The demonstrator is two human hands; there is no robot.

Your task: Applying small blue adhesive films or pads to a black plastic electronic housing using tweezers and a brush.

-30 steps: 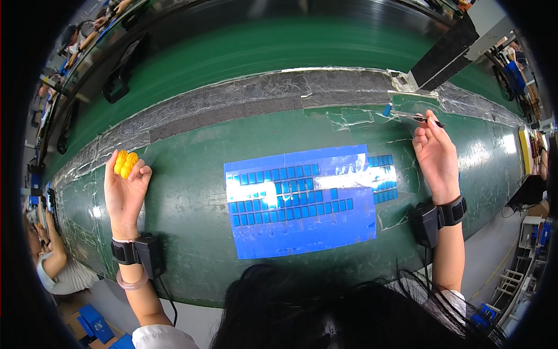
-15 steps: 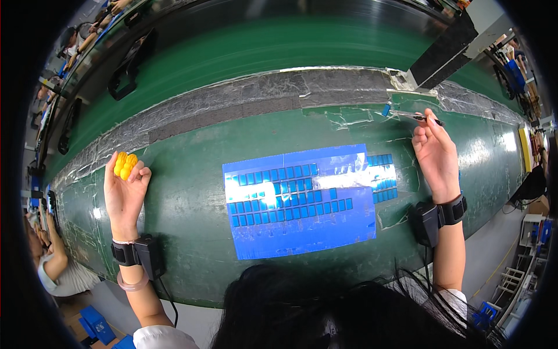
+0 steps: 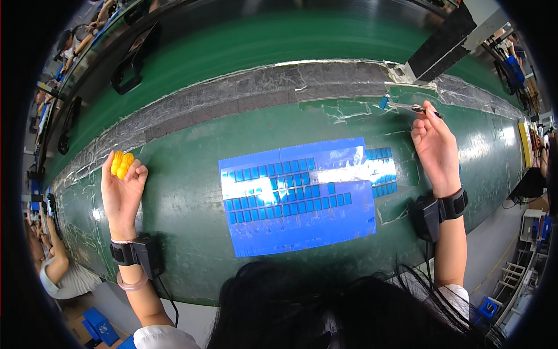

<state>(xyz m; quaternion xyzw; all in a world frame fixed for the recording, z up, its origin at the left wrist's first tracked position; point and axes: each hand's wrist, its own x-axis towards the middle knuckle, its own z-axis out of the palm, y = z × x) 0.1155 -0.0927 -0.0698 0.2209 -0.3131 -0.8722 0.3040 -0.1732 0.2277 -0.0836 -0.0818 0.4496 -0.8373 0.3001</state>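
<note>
My left hand (image 3: 124, 195) is raised at the left, its fingers closed on a bumpy yellow object (image 3: 122, 164) made of rounded lobes. At the right, my right hand (image 3: 436, 142) pinches a pair of tweezers (image 3: 410, 107) that points to the left. A small blue rectangular piece (image 3: 384, 102) is at the tweezers' tips. Between my hands, a blue sheet (image 3: 302, 238) lies on the green table with rows of small blue rectangular pieces (image 3: 285, 209) on it. More such pieces (image 3: 385, 189) lie along its right edge, partly beyond the sheet.
The green table (image 3: 180, 232) has a grey taped strip (image 3: 232, 93) along its far side. Past that runs a green belt-like surface (image 3: 261, 41). A post (image 3: 439, 55) rises at the far right. Another person's arm (image 3: 55, 244) shows at the left, above blue boxes (image 3: 100, 326).
The view has shifted slightly, so the table and sheet appear a little higher. Both hands keep their hold, and the small blue piece stays at the tweezers' tips.
</note>
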